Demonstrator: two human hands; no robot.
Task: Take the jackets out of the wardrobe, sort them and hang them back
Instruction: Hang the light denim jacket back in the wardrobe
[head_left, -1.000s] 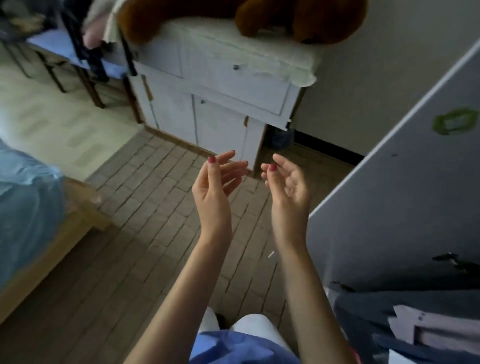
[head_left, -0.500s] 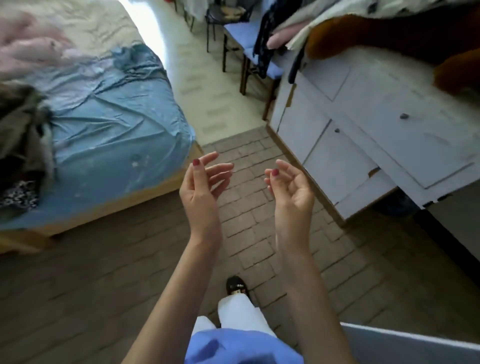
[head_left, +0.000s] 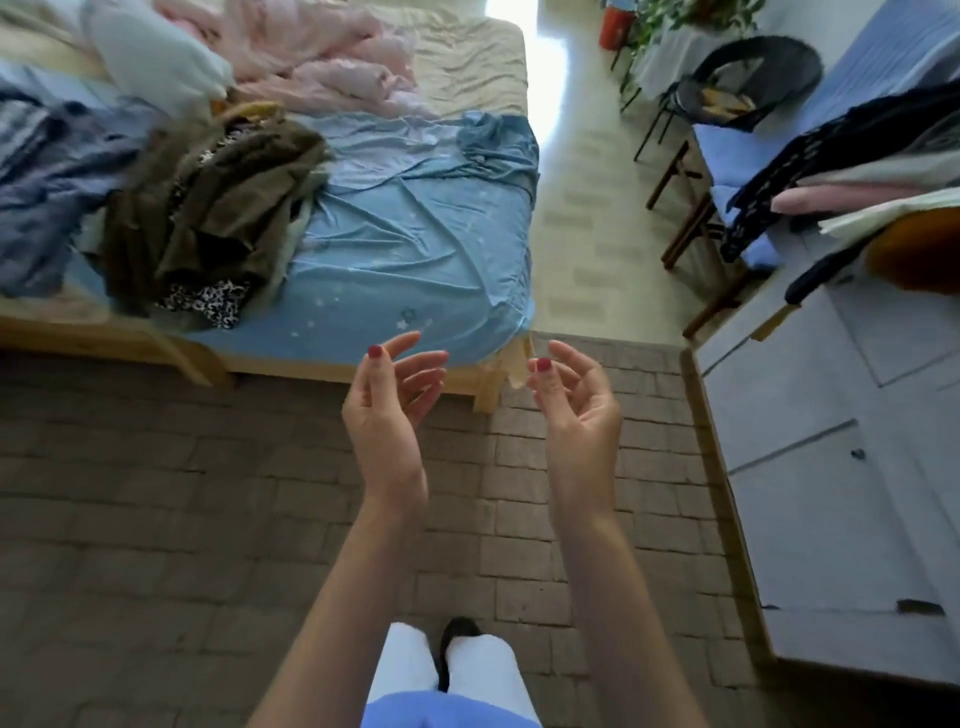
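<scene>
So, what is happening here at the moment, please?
A person stands on the brick floor facing a bed. Both hands are raised and hold nothing: the left hand and the right hand have loose, relaxed fingers. A pile of jackets lies on the bed's blue sheet, beside a pink blanket. A white cabinet stands at the right. No jacket is on a hanger in this view, and the wardrobe is out of sight.

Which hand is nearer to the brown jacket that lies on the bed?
Left. The left hand is raised, empty, right of and below the brown jacket; the right hand is farther right.
</scene>
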